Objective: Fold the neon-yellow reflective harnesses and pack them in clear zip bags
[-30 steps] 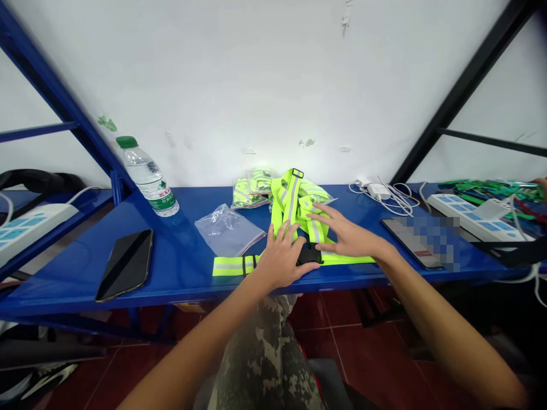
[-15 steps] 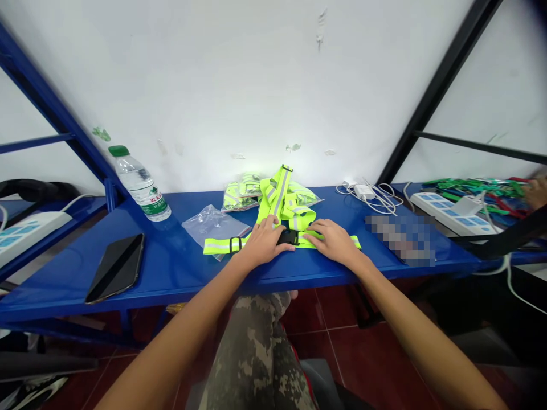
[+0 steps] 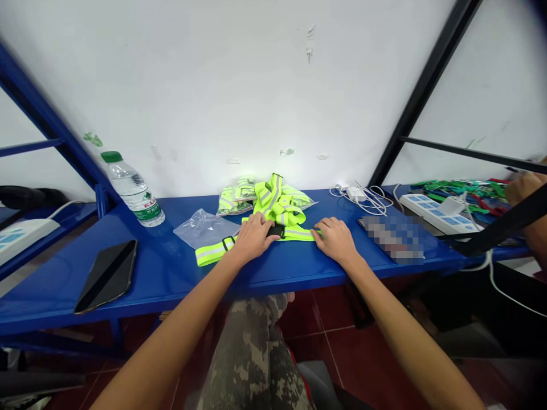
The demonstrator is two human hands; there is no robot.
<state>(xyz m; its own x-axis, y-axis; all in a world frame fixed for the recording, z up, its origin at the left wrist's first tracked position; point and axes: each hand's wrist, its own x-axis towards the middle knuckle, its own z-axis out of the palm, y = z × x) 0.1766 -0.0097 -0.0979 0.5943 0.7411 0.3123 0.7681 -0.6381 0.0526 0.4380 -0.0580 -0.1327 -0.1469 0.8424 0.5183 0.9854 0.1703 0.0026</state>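
Observation:
A neon yellow strap with a grey reflective stripe (image 3: 297, 233) runs across the front of the blue table. My left hand (image 3: 255, 236) is closed on it at the black buckle (image 3: 276, 230), which the fingers partly cover. My right hand (image 3: 334, 238) pinches the strap's right part between thumb and fingers. Left of my left hand, the strap's folded end (image 3: 207, 254) lies beside a black slider (image 3: 228, 243). More bunched strap (image 3: 273, 199) is heaped just behind the hands. A clear plastic bag (image 3: 205, 226) lies flat behind the left end.
Packed bags of yellow straps (image 3: 235, 196) stand by the wall. A water bottle (image 3: 135, 193) and a phone (image 3: 106, 275) are on the left. To the right are a charger with white cable (image 3: 356, 194), a blurred flat item (image 3: 395, 239), a power strip (image 3: 436, 212) and another person's hand (image 3: 527, 185).
My right hand has slid right along the strap, away from the buckle. The strap's right end no longer shows beyond it. The view has shifted slightly.

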